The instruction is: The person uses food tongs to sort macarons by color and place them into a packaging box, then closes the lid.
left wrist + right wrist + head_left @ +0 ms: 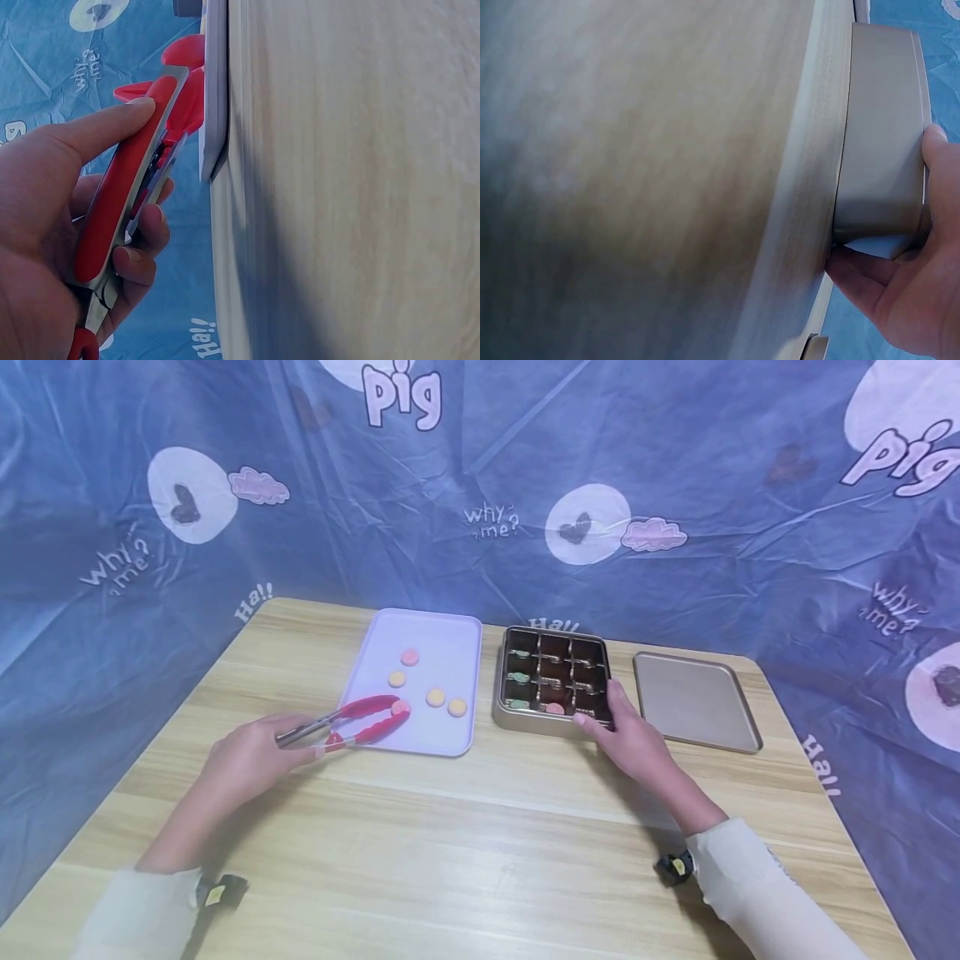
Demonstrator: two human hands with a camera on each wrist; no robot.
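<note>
Two bare hands work at a light wooden table [465,827]. The left hand [240,764] is wrapped round the handles of red-tipped metal tongs [348,721], thumb along the top arm and fingers curled under the lower one, as the left wrist view shows close up [124,195]. The tong tips are nearly closed on a pink round candy [401,707] that sits on the near left part of a pale lilac tray [450,647]; whether the candy is lifted off the tray cannot be told. Four more round candies lie loose on the same tray: a pink one [409,657] farthest back, an orange one [397,678] below it, and two orange ones [436,697] [457,707] side by side near the tray's near right edge. The right hand [630,739] grips the near right corner of a gold metal tin [510,714], fingers over its rim and thumb against its side wall, as seen in the right wrist view [877,150]. The tin is split into a grid of compartments, some holding green and pink pieces. It stands just right of the tray with a narrow gap between them. Its flat gold lid [693,702] lies just to the right of the tin, close to the table's right edge. The whole near half of the table lies open between the two forearms.
</note>
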